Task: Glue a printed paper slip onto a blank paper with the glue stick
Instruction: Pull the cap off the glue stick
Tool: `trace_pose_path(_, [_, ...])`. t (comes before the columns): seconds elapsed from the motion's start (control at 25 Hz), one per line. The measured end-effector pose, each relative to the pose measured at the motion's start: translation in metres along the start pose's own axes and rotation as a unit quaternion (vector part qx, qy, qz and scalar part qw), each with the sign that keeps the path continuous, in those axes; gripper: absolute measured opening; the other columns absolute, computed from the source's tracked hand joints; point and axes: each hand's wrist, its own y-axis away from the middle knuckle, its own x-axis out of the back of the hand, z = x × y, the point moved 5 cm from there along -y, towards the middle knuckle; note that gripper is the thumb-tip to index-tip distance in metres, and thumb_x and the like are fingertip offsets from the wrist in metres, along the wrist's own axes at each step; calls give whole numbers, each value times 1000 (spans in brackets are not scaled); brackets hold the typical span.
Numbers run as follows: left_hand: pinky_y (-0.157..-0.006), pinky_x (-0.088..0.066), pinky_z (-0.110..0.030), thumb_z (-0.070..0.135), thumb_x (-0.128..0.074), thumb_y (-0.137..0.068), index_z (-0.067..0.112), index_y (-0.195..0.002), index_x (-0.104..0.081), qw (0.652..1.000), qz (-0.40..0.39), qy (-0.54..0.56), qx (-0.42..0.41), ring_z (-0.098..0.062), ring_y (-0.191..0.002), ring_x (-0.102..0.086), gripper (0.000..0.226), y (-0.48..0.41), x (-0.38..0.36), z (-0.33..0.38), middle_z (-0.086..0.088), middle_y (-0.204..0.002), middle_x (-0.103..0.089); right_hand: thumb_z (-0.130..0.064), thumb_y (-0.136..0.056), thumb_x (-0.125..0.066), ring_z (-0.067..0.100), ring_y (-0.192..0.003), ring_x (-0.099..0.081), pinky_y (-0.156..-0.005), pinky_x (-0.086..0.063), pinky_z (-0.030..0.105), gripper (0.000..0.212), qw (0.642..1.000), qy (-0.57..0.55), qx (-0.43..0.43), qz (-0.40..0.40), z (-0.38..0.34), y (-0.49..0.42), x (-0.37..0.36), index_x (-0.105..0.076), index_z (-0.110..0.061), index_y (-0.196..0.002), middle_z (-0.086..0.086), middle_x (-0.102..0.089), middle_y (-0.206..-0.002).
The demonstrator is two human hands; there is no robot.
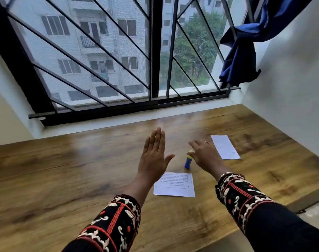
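A printed paper slip (177, 184) with a table of text lies flat on the wooden table (64, 170), near its middle. Just beyond it stands a blue glue stick (188, 160) with a yellow cap, upright. A blank white paper (225, 146) lies further right. My left hand (154, 155) hovers flat above the table, fingers straight, over the slip's left corner, holding nothing. My right hand (205, 154) is spread palm down between the glue stick and the blank paper, close beside the stick's cap; whether it touches is unclear.
A barred window (104, 60) with a sill runs along the table's far edge. A blue curtain (242, 51) hangs knotted at the upper right beside a white wall (291, 88). The table's right edge drops off near my right sleeve.
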Motion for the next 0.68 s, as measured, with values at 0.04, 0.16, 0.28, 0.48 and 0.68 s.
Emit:
trace_pose_path(0.04, [-115, 9, -28, 56, -6, -93, 5, -144, -1, 1000, 1, -2, 6, -11, -141, 25, 73, 0, -2, 0, -13, -152, -14, -30, -89, -50, 32, -113, -50, -92, -41, 36, 40, 1000, 5, -6, -11, 3, -1, -5, -47, -11, -125, 13, -53, -126])
trace_pose_path(0.16, [-115, 10, -27, 56, -8, -93, 5, -144, -1, 999, -24, -18, 16, -12, -142, 23, 72, 5, -7, -3, -13, -152, -16, -34, -88, -51, 31, -106, -55, -83, -45, 38, 38, 999, 0, -27, -42, 9, -3, -16, -49, -14, -121, 11, -58, -118])
trace_pose_path(0.28, [-115, 9, -28, 56, -9, -93, 3, -144, -5, 999, -28, -21, 14, -11, -141, 24, 73, 5, -12, -1, -15, -152, -18, -30, -88, -51, 30, -104, -57, -77, -48, 39, 35, 998, -14, -33, -49, 11, -6, -25, -49, -15, -119, 9, -62, -115])
trace_pose_path(0.48, [-116, 5, -33, 48, -31, -89, 5, -146, -6, 999, -24, 12, 25, -13, -144, 14, 76, 6, -14, 4, -15, -150, -20, -14, -87, -51, 29, -96, -58, -73, -49, 39, 22, 998, -24, -50, -43, 9, -9, -26, -54, -12, -108, 12, -67, -104])
trace_pose_path(0.68, [-98, -44, -46, 40, -45, -82, 1, -117, -58, 999, -16, 45, 10, -30, -114, -61, 54, 7, -2, 8, -16, -117, -66, -25, -84, -56, 28, -85, -60, -70, -47, 38, 21, 993, -83, -41, -73, -5, -16, -13, -58, -13, -102, 13, -68, -97])
